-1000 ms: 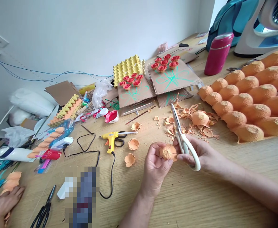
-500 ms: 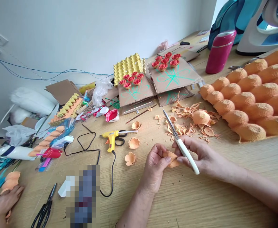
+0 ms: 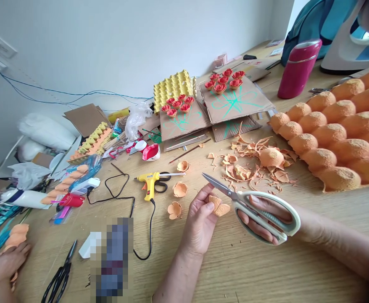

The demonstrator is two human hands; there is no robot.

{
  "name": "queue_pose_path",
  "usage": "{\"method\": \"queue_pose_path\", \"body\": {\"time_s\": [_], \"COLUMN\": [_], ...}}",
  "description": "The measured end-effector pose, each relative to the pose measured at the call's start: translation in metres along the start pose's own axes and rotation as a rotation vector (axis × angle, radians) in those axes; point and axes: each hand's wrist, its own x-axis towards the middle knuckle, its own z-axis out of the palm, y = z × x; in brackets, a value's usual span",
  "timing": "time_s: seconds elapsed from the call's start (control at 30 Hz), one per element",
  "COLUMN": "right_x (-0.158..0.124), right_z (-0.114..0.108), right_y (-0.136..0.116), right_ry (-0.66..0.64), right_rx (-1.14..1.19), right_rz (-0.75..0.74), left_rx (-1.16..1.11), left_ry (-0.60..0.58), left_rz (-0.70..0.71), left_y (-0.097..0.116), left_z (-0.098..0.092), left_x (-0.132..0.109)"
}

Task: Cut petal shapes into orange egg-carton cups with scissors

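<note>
Between thumb and fingers, my left hand (image 3: 200,223) pinches an orange egg-carton cup (image 3: 219,206) cut into petals. White-handled scissors (image 3: 266,216) are in my right hand (image 3: 262,219), its fingers through the handle loops. The blades look closed, pointing up and left, just above the cup and apart from it. Left of my left hand, orange petal cups (image 3: 180,190) stand in a column on the table. Beyond the scissors lies a heap of orange carton scraps (image 3: 241,170), with an uncut cup (image 3: 271,158) among them.
A large orange egg tray (image 3: 338,147) fills the right side. A yellow glue gun (image 3: 149,186) with a black cord lies left. Cardboard sheets (image 3: 235,103) carry red carton flowers at the back. Black scissors (image 3: 60,273) and another person's hand (image 3: 11,261) are at lower left.
My right hand has turned, so the scissors now lie flat to view with both loops showing, and it has moved off the cup. My left hand has tilted the cup, spreading its petals to view.
</note>
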Motion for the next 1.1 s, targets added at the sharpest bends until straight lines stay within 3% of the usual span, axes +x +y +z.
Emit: {"method": "queue_pose_path", "body": {"time_s": [0.2,0.4,0.57,0.67,0.87,1.1], "right_x": [0.002,-0.003,-0.009,-0.01,-0.007,-0.003], "right_z": [-0.005,-0.004,0.002,0.002,-0.003,-0.004], "right_y": [0.004,-0.007,-0.014,-0.014,-0.012,-0.011], "right_ry": [0.121,0.259,0.295,0.339,0.362,0.428], "right_rx": [-0.024,-0.238,-0.564,-0.817,-1.378,-1.613], "right_rz": [-0.102,-0.201,-0.192,-0.218,-0.352,-0.4], "left_rx": [0.092,0.146,0.346,0.396,0.299,0.282], "left_ry": [-0.036,0.039,0.032,0.111,0.274,0.31], "left_rz": [-0.04,0.003,0.219,0.311,0.236,0.252], "left_y": [-0.002,-0.003,-0.001,0.001,0.0,-0.001], "left_z": [0.003,0.004,0.001,0.0,-0.003,-0.008], "left_x": [-0.001,0.0,0.002,0.003,0.008,0.011]}}
